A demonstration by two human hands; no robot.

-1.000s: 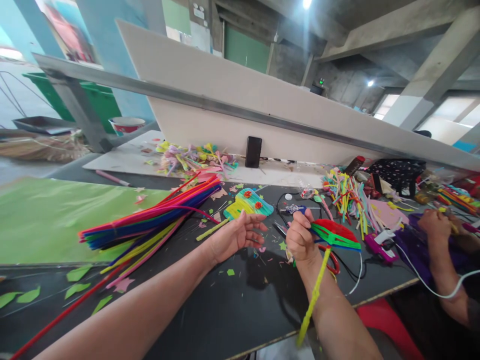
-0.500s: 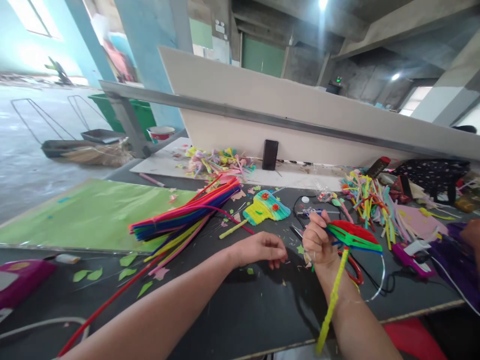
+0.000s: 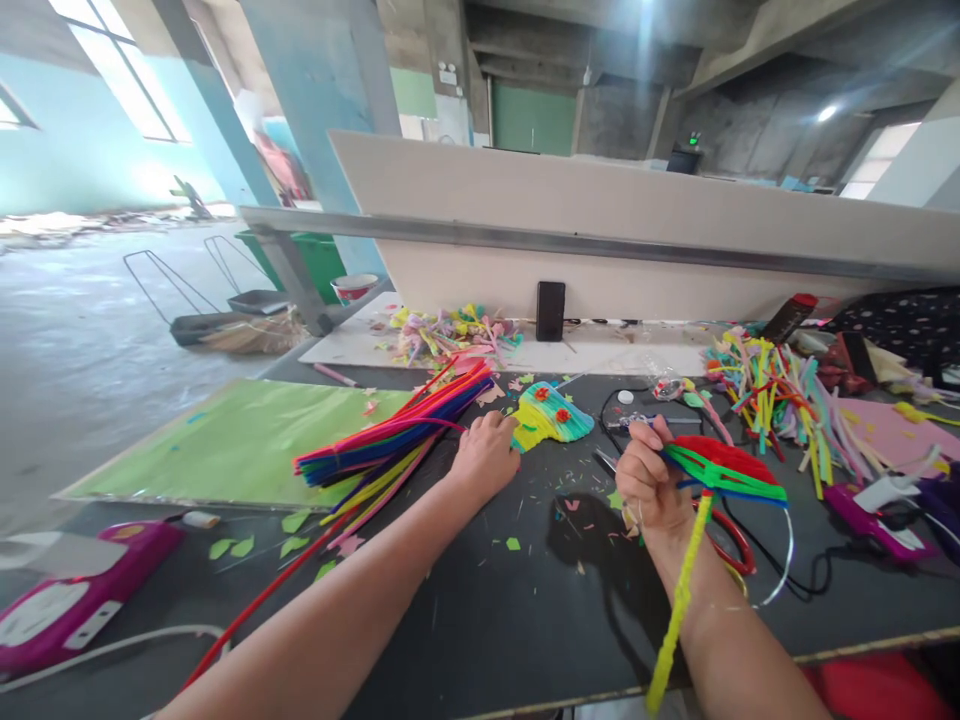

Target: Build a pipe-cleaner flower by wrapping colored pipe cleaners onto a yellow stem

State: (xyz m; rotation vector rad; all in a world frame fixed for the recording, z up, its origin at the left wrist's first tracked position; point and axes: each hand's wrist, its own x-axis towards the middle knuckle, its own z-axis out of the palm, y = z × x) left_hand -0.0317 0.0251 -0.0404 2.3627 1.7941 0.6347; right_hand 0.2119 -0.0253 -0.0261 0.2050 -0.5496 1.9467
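While the head view's right hand pinches the red-green-blue piece by its left corner above the table, the left hand curls at the yellow-blue piece, grip unclear; held piece likely light, soft, bendy, best taken by its yellow stem, the long axis, pointing down and slightly left
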